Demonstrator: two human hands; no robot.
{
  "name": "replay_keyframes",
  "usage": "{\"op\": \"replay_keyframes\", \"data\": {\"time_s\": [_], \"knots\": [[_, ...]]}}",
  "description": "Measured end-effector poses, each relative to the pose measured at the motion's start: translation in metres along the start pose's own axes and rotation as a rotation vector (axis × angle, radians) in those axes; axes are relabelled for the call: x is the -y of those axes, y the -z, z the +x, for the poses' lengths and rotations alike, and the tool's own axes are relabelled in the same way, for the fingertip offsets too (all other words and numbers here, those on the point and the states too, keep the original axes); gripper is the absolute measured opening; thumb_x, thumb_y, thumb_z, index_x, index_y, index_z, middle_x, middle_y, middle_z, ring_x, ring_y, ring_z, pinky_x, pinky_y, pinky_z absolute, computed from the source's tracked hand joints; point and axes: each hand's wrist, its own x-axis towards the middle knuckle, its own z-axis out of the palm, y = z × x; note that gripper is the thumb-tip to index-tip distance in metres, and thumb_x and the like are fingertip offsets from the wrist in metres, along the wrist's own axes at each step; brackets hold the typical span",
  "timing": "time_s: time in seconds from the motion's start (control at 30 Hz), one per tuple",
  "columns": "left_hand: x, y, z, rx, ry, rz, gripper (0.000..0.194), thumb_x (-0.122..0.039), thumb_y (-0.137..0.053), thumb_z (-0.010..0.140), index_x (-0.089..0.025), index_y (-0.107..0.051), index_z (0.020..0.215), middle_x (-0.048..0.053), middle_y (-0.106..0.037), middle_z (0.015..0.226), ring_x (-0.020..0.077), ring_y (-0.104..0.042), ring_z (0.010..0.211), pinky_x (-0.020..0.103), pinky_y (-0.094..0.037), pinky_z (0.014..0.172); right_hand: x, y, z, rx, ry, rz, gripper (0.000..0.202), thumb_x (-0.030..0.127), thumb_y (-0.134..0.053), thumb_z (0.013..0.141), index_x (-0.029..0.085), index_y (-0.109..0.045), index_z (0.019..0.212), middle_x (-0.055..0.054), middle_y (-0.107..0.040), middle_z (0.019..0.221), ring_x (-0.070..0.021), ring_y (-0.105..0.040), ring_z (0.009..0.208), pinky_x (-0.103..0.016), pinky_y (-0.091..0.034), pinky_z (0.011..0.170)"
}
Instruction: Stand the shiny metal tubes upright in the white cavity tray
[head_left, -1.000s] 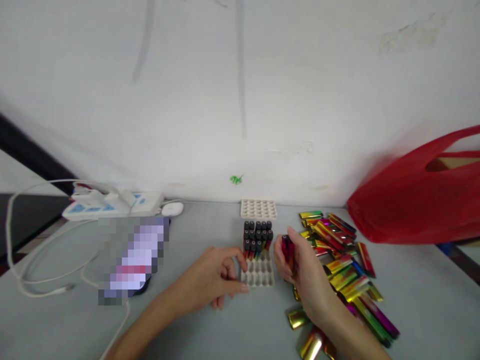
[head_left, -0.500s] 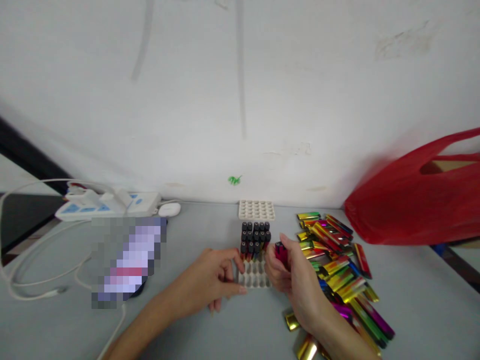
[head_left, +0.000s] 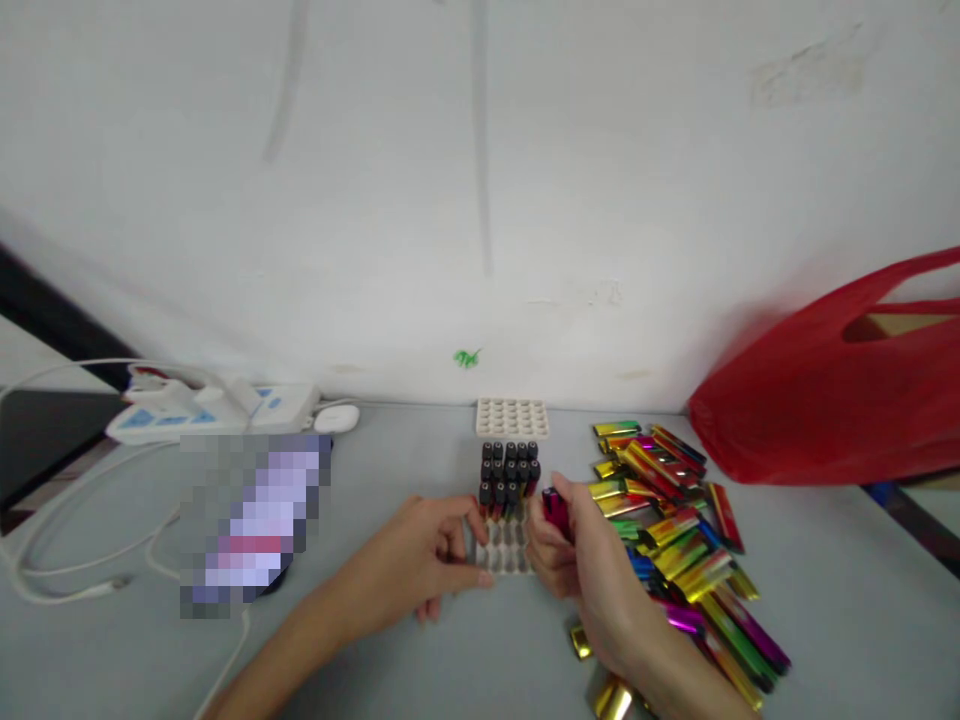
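Note:
A white tray [head_left: 501,560] with rows of round hollows lies in front of me. Its far rows hold several upright, black-topped pieces [head_left: 499,470] with coloured lower parts; the near hollows show bare. My left hand [head_left: 439,555] is at the tray's left side, index fingertip and thumb tip apart on its edge, the other fingers curled. Just above the tray's right side, my right hand [head_left: 574,545] is closed around a shiny purple piece [head_left: 556,510], its dark end pointing up and tilted. My fingers hide the lower part of that piece.
Shiny coloured pieces [head_left: 679,530] lie heaped on the right of the grey table. A second white tray [head_left: 513,418] is near the wall. A red bag [head_left: 810,400] stands at the back right. To the left are a phone [head_left: 262,525], cables and a power strip [head_left: 217,410].
My right hand has shifted slightly left and down with the purple piece, which now leans more to the left. My left hand stays on the tray's edge.

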Motion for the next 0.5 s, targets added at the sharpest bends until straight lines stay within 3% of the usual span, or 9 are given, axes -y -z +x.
{"op": "replay_keyframes", "data": {"time_s": [0.37,0.5], "knots": [[0.0025,-0.0008,-0.0001,-0.009,0.008,0.03,0.038,-0.042,-0.088,0.083,-0.021,-0.064,0.103,-0.009,-0.062,0.07,0.0104,-0.06,0.039,0.018,-0.046,0.034,0.0068,0.0032,0.0034,0.105,-0.086,0.169,0.064,0.079,-0.065,0.085,0.026,-0.038,0.06,0.012,-0.019,0.055,-0.0086,-0.007,0.051,-0.028,-0.006,0.049],[-0.0004,-0.0003,-0.0005,0.0,0.005,0.027,0.037,-0.041,-0.088,0.081,-0.021,-0.063,0.099,-0.009,-0.063,0.068,0.0108,-0.06,0.04,0.018,-0.047,0.035,0.0012,0.0066,0.0049,0.075,-0.056,0.106,0.063,0.077,-0.061,0.091,0.027,-0.037,0.06,0.011,-0.02,0.056,-0.0096,-0.009,0.051,-0.029,-0.008,0.049]]}}
